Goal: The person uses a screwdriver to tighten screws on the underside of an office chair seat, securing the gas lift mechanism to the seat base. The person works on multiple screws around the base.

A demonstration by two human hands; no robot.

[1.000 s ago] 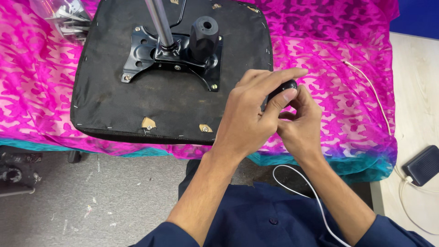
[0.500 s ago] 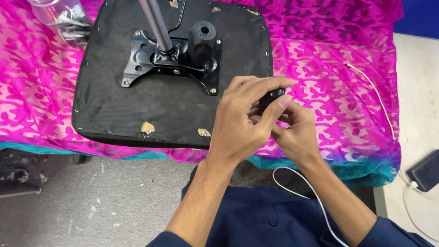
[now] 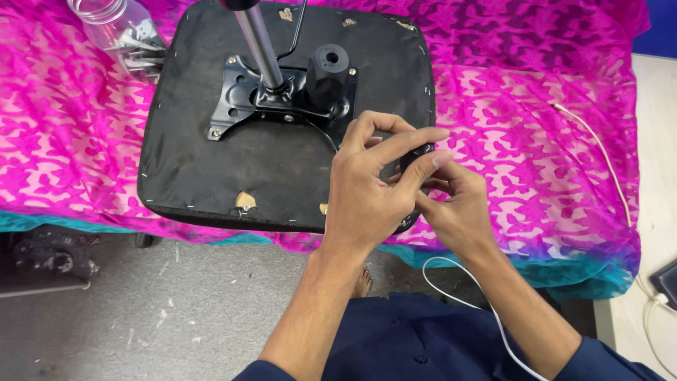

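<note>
Small black part (image 3: 417, 156) pinched between both hands over the seat's front right corner | left hand (image 3: 370, 190) fingers closed on it – right hand (image 3: 455, 204) gripping from below | upturned black seat base (image 3: 190, 162) on pink cloth (image 3: 536, 141) | metal post (image 3: 257, 46) bolted on – jar (image 3: 116, 28) top left

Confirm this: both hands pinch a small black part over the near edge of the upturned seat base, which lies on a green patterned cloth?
Not quite. The head view shows the cloth is bright pink, not green. The rest holds: left hand and right hand pinch the small black part over the upturned seat base.
</note>
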